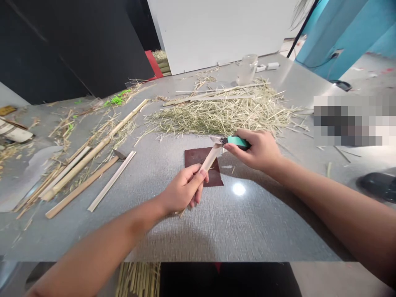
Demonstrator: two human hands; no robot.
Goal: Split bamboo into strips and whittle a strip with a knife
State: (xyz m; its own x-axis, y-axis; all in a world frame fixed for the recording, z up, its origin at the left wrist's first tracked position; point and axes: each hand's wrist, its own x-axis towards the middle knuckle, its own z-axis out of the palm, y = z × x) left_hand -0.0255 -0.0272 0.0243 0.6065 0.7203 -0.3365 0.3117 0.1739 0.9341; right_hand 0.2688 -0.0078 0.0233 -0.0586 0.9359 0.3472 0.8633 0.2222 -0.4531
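- Now I have the left hand (187, 187) at the near edge of the brown mat (193, 156), fingers and thumb closed firmly around a pale strip (211, 160).
- The strip slants away from that hand, over the mat and toward its far right corner; I can't tell how high above the mat it sits.
- My right hand (260, 149), just beyond the mat and to its right, is wrapped around a knife (236, 142) with a green and black handle, thumb pressed along the side.
- The blade lies across the strip's far end, above the mat's far edge; I can't make out how deep it bites, if at all.
- Beyond the mat I see a wide heap of shavings (213, 117), with a clear jar (248, 69) behind it.
- Left of the mat lie a loose strip (111, 181), a hammer (85, 186) and a long cane (103, 144), in that order outward.
- Under the mat is a grey table (262, 231).
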